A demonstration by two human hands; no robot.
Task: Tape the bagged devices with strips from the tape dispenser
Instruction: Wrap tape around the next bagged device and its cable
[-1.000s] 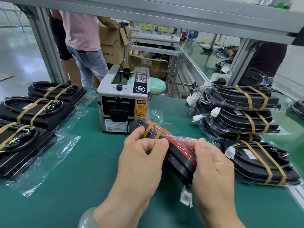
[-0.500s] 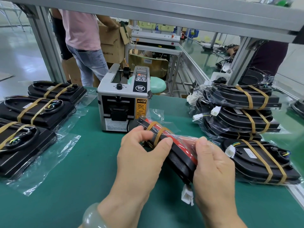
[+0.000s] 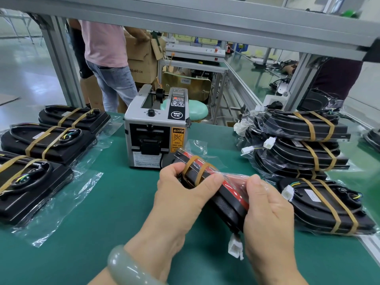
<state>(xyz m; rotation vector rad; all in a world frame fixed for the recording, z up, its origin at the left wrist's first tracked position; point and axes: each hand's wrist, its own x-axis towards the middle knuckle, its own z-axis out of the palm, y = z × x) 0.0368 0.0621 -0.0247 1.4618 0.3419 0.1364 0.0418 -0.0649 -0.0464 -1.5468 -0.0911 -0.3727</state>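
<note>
Bagged device (image 3: pixel 226 202) is held on edge between both hands, just above the green mat (image 3: pixel 102 202), with the tape dispenser (image 3: pixel 156 130) just beyond the left hand's knuckles.

The left hand (image 3: pixel 181 194) grips the far end, fingers curled round it and the thumb lying against 2 tan tape strips (image 3: pixel 197 167) already wrapped over that end. The right hand (image 3: pixel 267 212) grips the near end, fingers curled underneath and the thumb pinching loose bag film on top.

A white connector (image 3: pixel 235 246) dangles from the device below the right hand's fingers. 3 taped devices (image 3: pixel 47 140) lie well apart to the left of the left hand, and a stack of taped devices (image 3: pixel 308 140) sits near the right hand's outer side.

Risks as I judge them:
- Slick film between the palms could let the device slide, since only the 2 ends are gripped.
- Slack film bunched under the right thumb could crease beneath a strip and leave it lifting.
- The hanging connector could snag on the mat when the device is laid down.
- Strip ends on the hidden underside cannot be checked, and unpressed ends would peel.
</note>
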